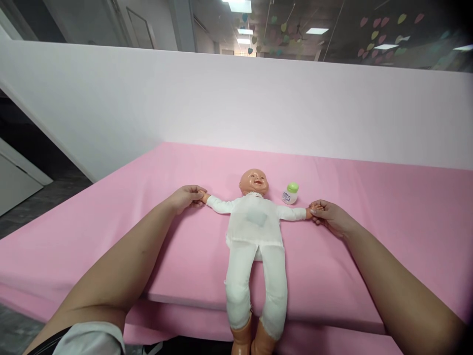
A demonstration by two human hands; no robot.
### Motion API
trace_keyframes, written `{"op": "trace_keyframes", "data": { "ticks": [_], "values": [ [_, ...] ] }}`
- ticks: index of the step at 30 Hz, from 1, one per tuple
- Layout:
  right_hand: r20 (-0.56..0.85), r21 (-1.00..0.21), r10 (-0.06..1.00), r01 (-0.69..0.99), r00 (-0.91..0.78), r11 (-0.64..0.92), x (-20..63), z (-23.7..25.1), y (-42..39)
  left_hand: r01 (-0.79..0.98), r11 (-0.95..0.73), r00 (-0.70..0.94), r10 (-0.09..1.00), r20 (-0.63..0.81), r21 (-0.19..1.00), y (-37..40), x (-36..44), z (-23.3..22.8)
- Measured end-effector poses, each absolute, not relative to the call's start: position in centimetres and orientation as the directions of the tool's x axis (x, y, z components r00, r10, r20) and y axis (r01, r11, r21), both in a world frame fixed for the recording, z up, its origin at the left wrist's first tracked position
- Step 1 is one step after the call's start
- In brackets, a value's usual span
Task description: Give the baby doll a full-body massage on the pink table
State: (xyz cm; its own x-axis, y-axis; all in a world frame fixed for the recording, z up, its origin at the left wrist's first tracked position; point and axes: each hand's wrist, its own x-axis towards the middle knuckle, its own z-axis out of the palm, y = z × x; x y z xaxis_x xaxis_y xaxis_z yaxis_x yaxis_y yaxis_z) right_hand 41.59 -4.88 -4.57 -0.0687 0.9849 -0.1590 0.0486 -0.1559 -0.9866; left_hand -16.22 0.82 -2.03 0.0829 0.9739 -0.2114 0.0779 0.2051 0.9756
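Here, the left hand (pixel 188 198) holds one little hand (pixel 203 197) of the doll (pixel 254 219), and the right hand (pixel 330 217) holds the other. The doll lies face-up on the pink table (pixel 192 276), between them, arms out wide. It runs long-ways, head far, feet near. Neither side is clearly closer. A small jar (pixel 290 194) sits near the right hand.

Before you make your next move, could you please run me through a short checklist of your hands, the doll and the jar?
1. Left hand holding doll: ok, by one hand.
2. Right hand holding doll: ok, by its other hand.
3. Doll face up: ok.
4. Feet on mat: not ok, past its front edge.
5. Lid on jar: ok.
6. Lid tight: cannot tell.
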Motion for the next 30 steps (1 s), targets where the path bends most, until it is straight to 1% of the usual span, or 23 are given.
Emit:
{"op": "trace_keyframes", "data": {
  "ticks": [5, 10, 13, 16, 18, 23, 27, 30],
  "values": [
    [-0.145, -0.986, 0.989, 0.081, 0.003, -0.145, 41.3, -4.9, -4.8, 0.146, 0.221, 0.027, 0.973, -0.228, 0.964, 1.0, -15.9, -2.0],
    [-0.16, -0.984, 0.986, 0.067, 0.05, -0.164, 41.1, -4.6, -5.1, 0.129, 0.237, 0.0, 0.971, -0.239, 0.963, 1.0, -15.8, -1.9],
    [-0.194, -0.981, 0.98, 0.011, 0.035, -0.195, 41.4, -4.2, -5.2, 0.068, 0.237, 0.024, 0.971, -0.239, 0.969, 0.9, -16.0, -1.9],
    [-0.193, -0.981, 0.981, -0.011, -0.03, -0.193, 41.7, -3.9, -5.3, 0.022, 0.227, 0.055, 0.972, -0.228, 0.974, 0.8, -16.2, -1.8],
    [-0.179, -0.984, 0.982, 0.01, -0.057, -0.179, 41.7, -3.8, -5.3, 0.031, 0.221, 0.062, 0.973, -0.222, 0.975, 0.7, -16.3, -1.7],
    [-0.17, -0.978, 0.985, 0.133, -0.037, -0.163, 41.3, -4.0, -5.2, 0.105, 0.189, 0.085, 0.976, -0.198, 0.976, 0.5, -16.0, -1.7],
    [-0.165, -0.971, 0.986, 0.178, -0.011, -0.16, 41.1, -4.2, -5.2, 0.158, 0.184, 0.052, 0.98, -0.194, 0.97, 0.6, -15.8, -1.8],
    [-0.16, -0.965, 0.987, 0.205, 0.02, -0.161, 41.0, -4.3, -5.2, 0.155, 0.188, 0.028, 0.98, -0.195, 0.97, 0.8, -15.7, -1.9]
  ]
}}
